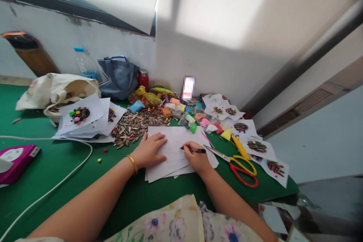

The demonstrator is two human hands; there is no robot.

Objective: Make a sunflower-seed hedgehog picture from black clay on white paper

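My left hand (149, 150) lies flat on a stack of white paper (176, 140), pinning it down, with a gold bangle (132, 164) on the wrist. My right hand (195, 157) grips a black pen (195, 150), its tip on the top sheet, where faint drawn lines show. Just past the paper lies a heap of striped sunflower seeds (136, 125). To the right of my right hand rest scissors with red and yellow handles (236, 168), their blades pointing towards the paper.
The green table (56, 162) holds several paper sheets with seed-and-bead pictures (258, 147), small bags of coloured clay (184, 115), a canvas bag (56, 92), a white cable (56, 170) and a magenta pouch (17, 162). A water bottle (85, 63), grey bag (119, 78) and red flask (143, 79) stand by the wall.
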